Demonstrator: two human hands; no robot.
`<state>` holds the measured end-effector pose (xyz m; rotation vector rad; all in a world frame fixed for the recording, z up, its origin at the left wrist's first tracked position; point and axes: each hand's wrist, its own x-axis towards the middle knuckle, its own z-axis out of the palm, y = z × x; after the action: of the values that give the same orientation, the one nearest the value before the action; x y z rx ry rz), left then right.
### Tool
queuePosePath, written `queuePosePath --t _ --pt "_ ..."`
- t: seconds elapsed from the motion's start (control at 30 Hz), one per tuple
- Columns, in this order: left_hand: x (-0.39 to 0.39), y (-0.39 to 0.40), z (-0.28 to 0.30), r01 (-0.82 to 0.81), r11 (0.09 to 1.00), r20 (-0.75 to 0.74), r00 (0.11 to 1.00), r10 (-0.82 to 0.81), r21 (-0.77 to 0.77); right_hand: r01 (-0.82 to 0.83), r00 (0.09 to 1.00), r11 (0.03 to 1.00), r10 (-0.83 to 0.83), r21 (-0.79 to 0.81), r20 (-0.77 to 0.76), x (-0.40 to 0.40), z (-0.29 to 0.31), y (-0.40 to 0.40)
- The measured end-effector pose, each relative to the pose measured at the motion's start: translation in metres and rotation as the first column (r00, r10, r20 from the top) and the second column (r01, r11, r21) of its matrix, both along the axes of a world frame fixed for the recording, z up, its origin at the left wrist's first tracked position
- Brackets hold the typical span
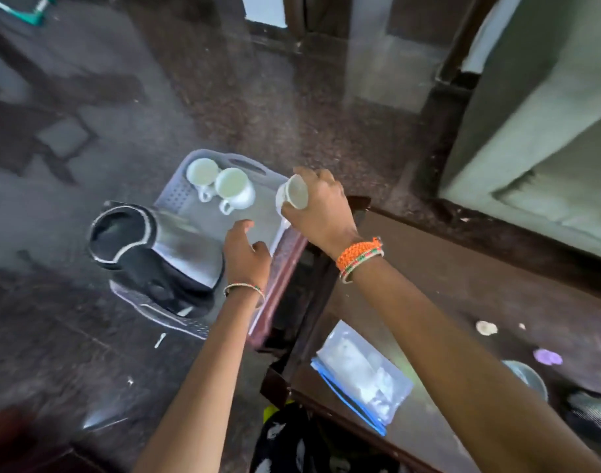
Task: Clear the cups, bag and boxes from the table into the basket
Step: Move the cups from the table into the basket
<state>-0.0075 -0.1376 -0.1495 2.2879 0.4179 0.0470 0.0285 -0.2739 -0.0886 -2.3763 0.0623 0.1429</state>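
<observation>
A pale plastic basket [176,196] sits on the floor left of the wooden table [446,302]. Two white cups [202,172] [234,186] stand upright in its far end, and a steel kettle [149,247] fills its near end. My right hand [321,206] is shut on a third white cup [294,194], tilted on its side above the basket's right rim. My left hand [246,254] hovers over the basket's middle, fingers apart, holding nothing. A clear zip bag [364,370] with a blue seal lies on the table near its left edge.
The floor is dark speckled stone. On the table's right side are small round scraps [486,327] [547,356] and a metal bowl [527,377]. A green wall and ledge [548,148] rise behind the table. Dark patterned cloth [292,442] lies below the table's near corner.
</observation>
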Motion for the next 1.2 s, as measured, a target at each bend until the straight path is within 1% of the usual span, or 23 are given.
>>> queuePosePath --t 0.07,0.2,0.3,0.37,0.43,0.53,0.6,0.67,0.77,0.87,0.93,1.0,1.07,1.1,1.17,1.2 --pt "0.004 0.011 -0.006 -0.021 0.999 -0.09 0.996 0.017 -0.042 -0.027 0.999 0.999 0.026 -0.026 -0.039 0.026 -0.006 0.027" --pt "0.005 0.017 -0.018 0.007 0.996 -0.199 0.98 -0.025 -0.092 -0.107 0.988 0.975 0.082 -0.195 -0.131 0.064 -0.028 0.069" --pt "0.006 0.015 -0.025 0.004 0.991 -0.207 0.978 -0.031 -0.131 -0.128 0.983 0.937 0.077 -0.326 -0.166 0.073 -0.049 0.08" --pt "0.01 0.015 -0.026 -0.058 0.983 -0.213 0.977 0.02 -0.176 -0.12 0.986 0.91 0.064 -0.396 -0.151 0.074 -0.061 0.085" --pt "0.017 0.016 -0.027 -0.098 0.971 -0.223 0.974 0.048 -0.217 -0.101 0.99 0.904 0.05 -0.416 -0.132 0.073 -0.069 0.091" --pt "0.032 0.019 -0.031 -0.064 0.977 -0.222 0.975 0.018 -0.202 -0.037 0.995 0.916 -0.002 -0.4 -0.095 0.073 -0.077 0.1" --pt "0.041 0.021 -0.033 -0.033 0.984 -0.193 0.981 -0.001 -0.175 -0.02 0.997 0.92 -0.013 -0.391 -0.081 0.071 -0.08 0.102" --pt "0.048 0.023 -0.035 -0.013 0.988 -0.16 0.987 -0.012 -0.154 -0.037 0.995 0.915 -0.002 -0.401 -0.096 0.069 -0.08 0.101" --pt "0.051 0.024 -0.034 0.0 0.99 -0.157 0.987 -0.022 -0.138 -0.062 0.996 0.908 0.029 -0.414 -0.087 0.07 -0.07 0.095" --pt "0.048 0.024 -0.029 0.012 0.995 -0.145 0.989 -0.027 -0.101 -0.096 0.995 0.916 0.097 -0.388 -0.017 0.066 -0.049 0.084" --pt "0.044 0.024 -0.023 0.035 0.998 -0.076 0.996 -0.039 -0.055 -0.099 0.991 0.932 0.125 -0.347 0.052 0.055 -0.036 0.07" --pt "0.032 0.017 -0.013 0.076 0.997 0.065 0.995 -0.075 -0.003 -0.066 0.988 0.956 0.103 -0.286 0.116 0.034 -0.026 0.041" --pt "0.009 0.005 -0.004 0.139 0.99 0.209 0.968 -0.139 0.013 -0.003 0.987 0.974 0.04 -0.228 0.155 0.002 -0.025 -0.002" --pt "-0.009 -0.005 -0.002 0.181 0.983 0.255 0.95 -0.179 0.015 0.02 0.989 0.975 0.013 -0.22 0.149 -0.018 -0.028 -0.028" --pt "-0.047 -0.029 -0.005 0.291 0.957 0.279 0.918 -0.281 0.004 0.066 0.996 0.968 -0.049 -0.243 0.074 -0.063 -0.04 -0.081" --pt "-0.069 -0.043 -0.009 0.355 0.935 0.244 0.908 -0.34 -0.02 0.086 0.996 0.961 -0.085 -0.262 0.013 -0.088 -0.048 -0.105"
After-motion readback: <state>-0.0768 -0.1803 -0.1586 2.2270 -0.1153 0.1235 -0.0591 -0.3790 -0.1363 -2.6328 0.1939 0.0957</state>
